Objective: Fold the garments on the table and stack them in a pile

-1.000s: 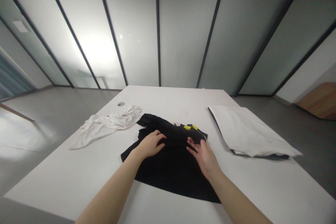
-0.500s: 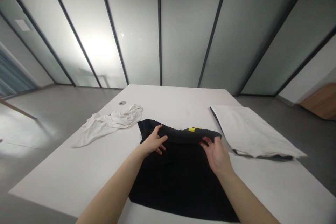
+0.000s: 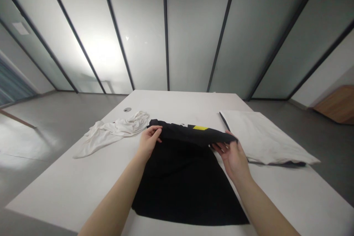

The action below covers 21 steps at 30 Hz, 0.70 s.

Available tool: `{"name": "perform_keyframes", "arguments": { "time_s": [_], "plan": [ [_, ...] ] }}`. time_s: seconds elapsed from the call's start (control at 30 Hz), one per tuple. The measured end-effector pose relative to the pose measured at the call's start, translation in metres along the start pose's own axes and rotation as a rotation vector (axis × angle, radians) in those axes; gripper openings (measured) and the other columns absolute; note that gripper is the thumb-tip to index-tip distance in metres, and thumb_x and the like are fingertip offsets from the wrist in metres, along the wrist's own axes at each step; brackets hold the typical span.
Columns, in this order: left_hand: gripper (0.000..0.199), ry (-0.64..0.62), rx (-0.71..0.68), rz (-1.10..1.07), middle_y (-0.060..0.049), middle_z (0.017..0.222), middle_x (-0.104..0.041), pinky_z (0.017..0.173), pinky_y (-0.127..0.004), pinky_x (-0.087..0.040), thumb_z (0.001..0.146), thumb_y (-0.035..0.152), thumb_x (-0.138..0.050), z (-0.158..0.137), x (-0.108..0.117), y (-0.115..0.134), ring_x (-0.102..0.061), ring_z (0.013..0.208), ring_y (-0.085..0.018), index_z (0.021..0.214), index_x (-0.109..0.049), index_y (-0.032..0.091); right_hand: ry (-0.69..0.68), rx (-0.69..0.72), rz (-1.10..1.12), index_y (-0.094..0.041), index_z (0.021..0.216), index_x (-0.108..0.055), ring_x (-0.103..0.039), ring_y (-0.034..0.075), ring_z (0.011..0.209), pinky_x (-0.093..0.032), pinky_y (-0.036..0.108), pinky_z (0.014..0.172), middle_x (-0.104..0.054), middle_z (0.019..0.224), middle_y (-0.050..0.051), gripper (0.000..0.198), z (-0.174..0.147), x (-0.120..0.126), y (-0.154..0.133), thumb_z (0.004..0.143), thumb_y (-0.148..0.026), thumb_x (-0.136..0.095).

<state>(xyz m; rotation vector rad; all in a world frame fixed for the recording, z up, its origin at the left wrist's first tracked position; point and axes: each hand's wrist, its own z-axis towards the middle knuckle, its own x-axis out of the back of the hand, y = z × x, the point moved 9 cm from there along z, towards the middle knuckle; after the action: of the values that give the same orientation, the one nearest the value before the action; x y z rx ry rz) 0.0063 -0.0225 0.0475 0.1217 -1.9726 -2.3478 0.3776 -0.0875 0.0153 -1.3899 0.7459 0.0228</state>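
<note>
Head view showed me the left hand (image 3: pixel 149 140) and right hand (image 3: pixel 234 158), fingers closed on opposite sides of the black garment (image 3: pixel 188 188). It lay spread toward the white table (image 3: pixel 66 188)'s near edge, midway along.

No readable text — wall sheet (image 3: pixel 20 28) illegible

Likely an office: frosted glass wall (image 3: pixel 193 33) at 12 o'clock, white table (image 3: pixel 69 191) at 6, cable port (image 3: pixel 127 110) at 11, grey floor (image 3: pixel 69 107) at 9.
</note>
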Motion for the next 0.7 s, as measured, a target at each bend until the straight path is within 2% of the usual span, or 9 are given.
{"name": "perform_keyframes", "arguments": {
  "time_s": [0.13, 0.23, 0.33, 0.43, 0.5, 0.53, 0.6, 0.63, 0.7],
  "plan": [
    [0.036, -0.229, 0.125, 0.327, 0.001, 0.057, -0.064, 0.043, -0.021, -0.043, 0.083, 0.053, -0.073, -0.002, 0.0, 0.005, -0.057, 0.046, -0.012, 0.092, -0.074, 0.017, -0.041, -0.075, -0.078, -0.034, 0.122, -0.069, -0.075, 0.023, 0.085, -0.066, 0.043, 0.074, -0.078, 0.1, 0.001, 0.046, -0.003, -0.006, -0.001, 0.084, -0.059, -0.077],
    [0.031, -0.34, 0.199, 0.525, 0.001, 0.055, -0.064, 0.041, -0.019, -0.04, 0.086, 0.05, -0.069, -0.008, 0.008, 0.009, -0.056, 0.043, -0.012, 0.089, -0.072, 0.019, -0.155, -0.198, -0.239, -0.026, 0.117, -0.071, -0.074, 0.023, 0.069, -0.064, 0.04, 0.065, -0.075, 0.079, 0.001, 0.049, -0.005, -0.008, 0.003, 0.083, -0.062, -0.076],
    [0.029, -0.534, 0.297, 0.597, 0.0, 0.058, -0.068, 0.04, -0.019, -0.04, 0.086, 0.049, -0.07, -0.026, 0.01, 0.012, -0.059, 0.043, -0.013, 0.085, -0.07, 0.02, -0.407, -0.356, -0.401, -0.022, 0.103, -0.073, -0.074, 0.024, 0.064, -0.063, 0.038, 0.063, -0.073, 0.067, 0.002, 0.045, -0.017, -0.008, 0.0, 0.081, -0.06, -0.08],
    [0.03, -0.939, 0.499, 0.496, -0.003, 0.065, -0.073, 0.041, -0.021, -0.046, 0.083, 0.049, -0.074, -0.068, 0.0, 0.013, -0.068, 0.053, -0.017, 0.077, -0.066, 0.021, -0.722, -0.643, -0.549, -0.02, 0.091, -0.073, -0.074, 0.026, 0.058, -0.061, 0.036, 0.057, -0.073, 0.06, 0.004, 0.04, -0.046, 0.003, -0.003, 0.079, -0.057, -0.083],
    [0.033, -1.126, 0.586, 0.415, -0.004, 0.064, -0.073, 0.043, -0.022, -0.049, 0.082, 0.051, -0.076, -0.086, -0.004, 0.02, -0.07, 0.055, -0.019, 0.074, -0.063, 0.021, -0.893, -0.799, -0.632, -0.019, 0.089, -0.073, -0.073, 0.027, 0.054, -0.058, 0.035, 0.052, -0.071, 0.057, 0.006, 0.038, -0.06, 0.01, -0.009, 0.082, -0.056, -0.081],
    [0.034, -1.13, 0.573, 0.396, -0.004, 0.063, -0.072, 0.044, -0.022, -0.05, 0.082, 0.052, -0.076, -0.081, -0.006, 0.025, -0.07, 0.055, -0.019, 0.074, -0.063, 0.021, -0.924, -0.809, -0.652, -0.018, 0.088, -0.073, -0.072, 0.027, 0.053, -0.057, 0.034, 0.051, -0.071, 0.057, 0.007, 0.039, -0.058, 0.009, -0.014, 0.084, -0.057, -0.08],
    [0.034, -0.943, 0.424, 0.392, -0.004, 0.066, -0.072, 0.051, -0.025, -0.056, 0.084, 0.053, -0.074, -0.043, -0.008, 0.041, -0.072, 0.06, -0.02, 0.078, -0.065, 0.02, -0.843, -0.658, -0.637, -0.019, 0.087, -0.071, -0.074, 0.027, 0.057, -0.06, 0.035, 0.055, -0.074, 0.063, 0.009, 0.04, -0.029, -0.005, -0.026, 0.086, -0.059, -0.076],
    [0.034, -0.738, 0.282, 0.401, -0.005, 0.074, -0.074, 0.057, -0.028, -0.06, 0.086, 0.053, -0.071, -0.012, -0.006, 0.054, -0.075, 0.069, -0.021, 0.083, -0.067, 0.02, -0.724, -0.502, -0.598, -0.021, 0.092, -0.071, -0.076, 0.028, 0.066, -0.063, 0.039, 0.063, -0.077, 0.072, 0.01, 0.038, -0.005, -0.016, -0.036, 0.086, -0.058, -0.076],
    [0.034, -0.319, -0.023, 0.429, -0.011, 0.108, -0.078, 0.082, -0.039, -0.065, 0.093, 0.05, -0.061, 0.039, 0.004, 0.089, -0.076, 0.102, -0.026, 0.106, -0.07, 0.02, -0.443, -0.041, -0.529, -0.026, 0.111, -0.07, -0.078, 0.028, 0.1, -0.062, 0.046, 0.092, -0.08, 0.105, 0.01, 0.034, 0.038, -0.038, -0.069, 0.092, -0.054, -0.068]
  ]
}}
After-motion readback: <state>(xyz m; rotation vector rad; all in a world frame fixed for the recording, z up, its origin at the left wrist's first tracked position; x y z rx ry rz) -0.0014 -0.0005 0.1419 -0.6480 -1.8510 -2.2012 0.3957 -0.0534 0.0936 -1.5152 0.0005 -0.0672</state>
